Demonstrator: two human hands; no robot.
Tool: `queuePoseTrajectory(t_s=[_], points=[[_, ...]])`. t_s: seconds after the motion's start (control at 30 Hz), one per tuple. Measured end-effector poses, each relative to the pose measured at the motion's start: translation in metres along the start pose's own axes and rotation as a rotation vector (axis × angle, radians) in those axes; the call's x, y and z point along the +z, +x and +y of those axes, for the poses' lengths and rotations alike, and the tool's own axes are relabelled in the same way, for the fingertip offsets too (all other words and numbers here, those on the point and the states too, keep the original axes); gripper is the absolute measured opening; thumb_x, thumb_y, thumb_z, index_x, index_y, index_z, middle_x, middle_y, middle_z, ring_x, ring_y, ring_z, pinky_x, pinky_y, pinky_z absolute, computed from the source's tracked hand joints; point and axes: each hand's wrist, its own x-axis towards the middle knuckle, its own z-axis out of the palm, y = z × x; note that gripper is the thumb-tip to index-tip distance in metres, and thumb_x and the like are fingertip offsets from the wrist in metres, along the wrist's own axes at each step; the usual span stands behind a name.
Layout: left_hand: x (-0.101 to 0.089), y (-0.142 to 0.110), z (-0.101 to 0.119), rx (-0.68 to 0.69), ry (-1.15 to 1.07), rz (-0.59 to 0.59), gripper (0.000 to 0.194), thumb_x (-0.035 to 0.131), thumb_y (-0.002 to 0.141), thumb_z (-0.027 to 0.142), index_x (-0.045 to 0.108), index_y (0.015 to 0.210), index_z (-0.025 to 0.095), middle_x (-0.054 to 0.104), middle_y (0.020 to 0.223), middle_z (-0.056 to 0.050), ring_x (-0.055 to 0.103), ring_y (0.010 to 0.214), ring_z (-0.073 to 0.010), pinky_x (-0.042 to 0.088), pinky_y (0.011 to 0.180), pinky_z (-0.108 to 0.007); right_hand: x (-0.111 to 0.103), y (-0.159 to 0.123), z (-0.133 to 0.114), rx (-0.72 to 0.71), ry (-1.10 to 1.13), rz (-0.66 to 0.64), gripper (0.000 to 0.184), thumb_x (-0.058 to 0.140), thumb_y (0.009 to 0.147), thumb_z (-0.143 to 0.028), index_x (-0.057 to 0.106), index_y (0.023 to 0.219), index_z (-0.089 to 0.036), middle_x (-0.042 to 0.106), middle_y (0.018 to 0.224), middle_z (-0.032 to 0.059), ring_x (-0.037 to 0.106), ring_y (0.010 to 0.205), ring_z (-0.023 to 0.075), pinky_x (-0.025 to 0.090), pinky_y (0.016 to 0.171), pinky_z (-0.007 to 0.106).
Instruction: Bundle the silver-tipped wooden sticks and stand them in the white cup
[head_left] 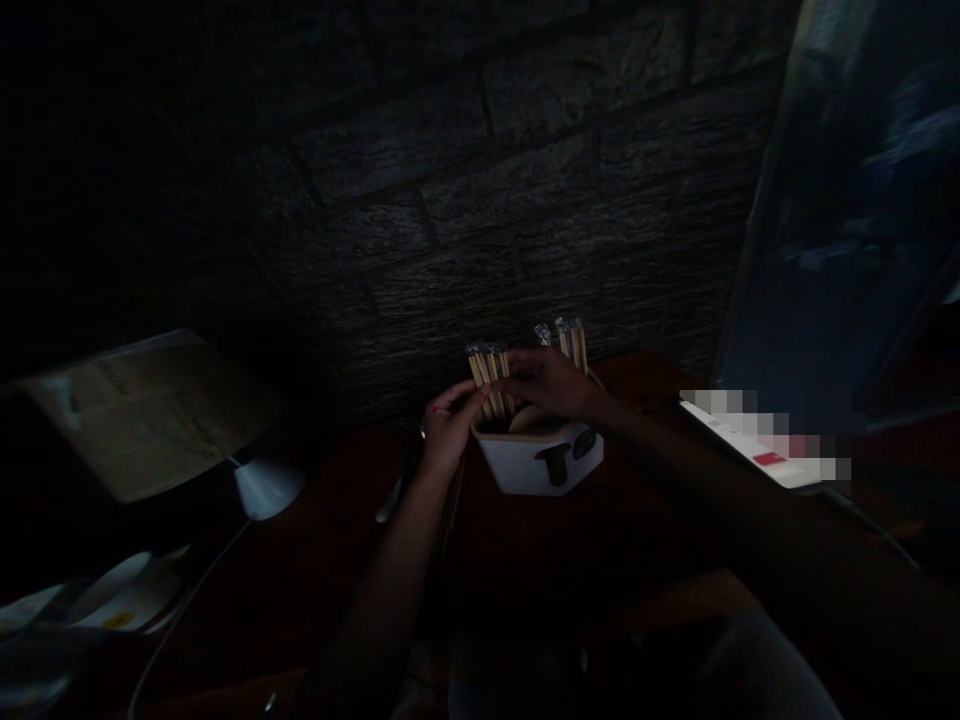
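In dim light, a bundle of plastic-wrapped wooden chopsticks (489, 402) stands upright at the left end of a white box (517, 466) with dark markings on its front. My left hand (448, 428) grips the bundle from the left, thumb and fingers closed at its side. From the right, my right hand (553, 382) reaches over the box, its fingers closed around the same sticks near their upper part. More wrapped chopsticks (571, 345) rise behind my right hand. The lower ends of the sticks are hidden inside the box.
A dark wooden table (525, 560) runs up to a rough brick wall (525, 200). To the left are a brown cardboard piece (150, 415), a white cone-shaped object (266, 488) with a cable, and white dishes (120, 595). A white printed card (750, 440) lies right.
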Motion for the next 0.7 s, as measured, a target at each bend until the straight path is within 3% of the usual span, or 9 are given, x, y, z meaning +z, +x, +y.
queuePoseTrajectory(t_s=[0.23,0.43,0.7], points=[[-0.0026,0.0001,-0.0021,-0.041,-0.024,-0.075,0.031,0.077,0.068,0.038,0.075,0.093,0.019,0.074,0.096,-0.004,0.065,0.095,-0.0216,0.046,0.090,-0.032,-0.0001,0.0010,0.0051,-0.045,0.006,0.009,0.018,0.065,0.080,-0.028,0.066,0.095,-0.017,0.071,0.088,0.0030,0.066,0.080,0.0163,0.049,0.070,0.026],[-0.0034,0.0004,-0.0058,-0.063,-0.013,-0.008,0.036,0.078,0.067,0.040,0.075,0.094,0.018,0.074,0.095,-0.006,0.066,0.093,-0.0229,0.047,0.086,-0.033,-0.0004,0.0020,0.0059,-0.059,-0.006,0.035,0.020,0.065,0.080,-0.025,0.066,0.097,-0.015,0.072,0.092,0.0055,0.066,0.084,0.0182,0.050,0.074,0.029],[-0.0051,0.0026,-0.0076,-0.085,-0.035,-0.045,0.034,0.076,0.069,0.042,0.075,0.093,0.017,0.074,0.095,-0.006,0.066,0.092,-0.0222,0.046,0.088,-0.033,-0.0008,-0.0014,-0.0024,0.005,-0.064,0.014,0.015,0.062,0.083,-0.029,0.065,0.092,-0.017,0.068,0.075,0.0006,0.059,0.060,0.0114,0.046,0.058,0.024]])
